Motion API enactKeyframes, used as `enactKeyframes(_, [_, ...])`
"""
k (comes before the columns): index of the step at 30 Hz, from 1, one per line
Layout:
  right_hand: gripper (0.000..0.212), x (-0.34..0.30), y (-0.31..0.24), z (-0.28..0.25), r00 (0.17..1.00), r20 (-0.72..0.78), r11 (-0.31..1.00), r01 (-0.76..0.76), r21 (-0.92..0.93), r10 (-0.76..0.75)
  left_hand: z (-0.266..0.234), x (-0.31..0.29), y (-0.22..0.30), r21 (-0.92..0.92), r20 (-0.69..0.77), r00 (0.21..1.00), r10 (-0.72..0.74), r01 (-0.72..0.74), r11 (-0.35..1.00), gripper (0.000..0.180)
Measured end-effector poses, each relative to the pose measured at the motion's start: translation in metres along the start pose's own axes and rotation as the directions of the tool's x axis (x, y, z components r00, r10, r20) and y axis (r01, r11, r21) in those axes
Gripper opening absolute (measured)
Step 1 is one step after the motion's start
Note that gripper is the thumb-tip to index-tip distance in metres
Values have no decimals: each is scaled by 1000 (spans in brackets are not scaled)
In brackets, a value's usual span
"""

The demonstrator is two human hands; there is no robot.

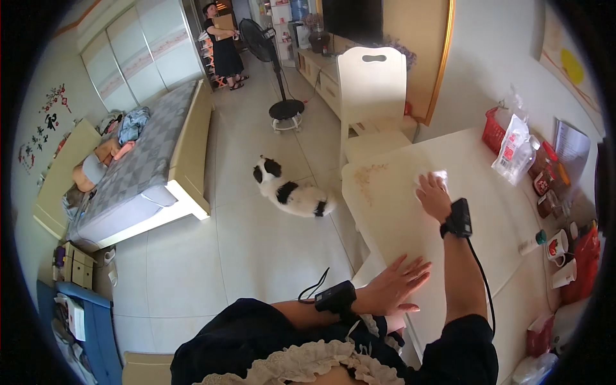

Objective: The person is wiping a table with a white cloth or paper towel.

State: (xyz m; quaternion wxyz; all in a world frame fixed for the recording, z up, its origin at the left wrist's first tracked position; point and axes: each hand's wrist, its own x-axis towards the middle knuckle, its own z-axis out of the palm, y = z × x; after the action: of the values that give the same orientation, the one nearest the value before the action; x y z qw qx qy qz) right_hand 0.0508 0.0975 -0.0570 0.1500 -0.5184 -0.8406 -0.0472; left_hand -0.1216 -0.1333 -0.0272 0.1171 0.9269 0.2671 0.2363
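Observation:
On the cream table (391,221) my right hand (434,197) presses down on a small white tissue (441,174), whose edge shows past the fingers. Most of the tissue is hidden under the hand. My left hand (399,282) is at the near left edge of the table, palm down, its fingers spread and nothing in them. Both wrists carry black strapped devices with cables. A faint floral pattern (369,179) decorates the tabletop left of my right hand.
A red basket (493,130), clear plastic bottle (527,156), jars (542,183), floral mug (557,245) and paper cup (564,274) line the table's right side. A white chair (372,90) stands beyond. A dog (295,196) lies on the floor; a person (224,45) stands near a fan (276,70).

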Motion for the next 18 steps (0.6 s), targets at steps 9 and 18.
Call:
enactKeyframes(9, [44,-136,8,-85,988,75,988,-143,62,139,0,0,2,78,5,1000,-16,16,997,72])
enactKeyframes(18, [41,-214,22,-112,974,52,956,-228,183,222,8,-1,-4,112,-74,996,39,-30,993,70])
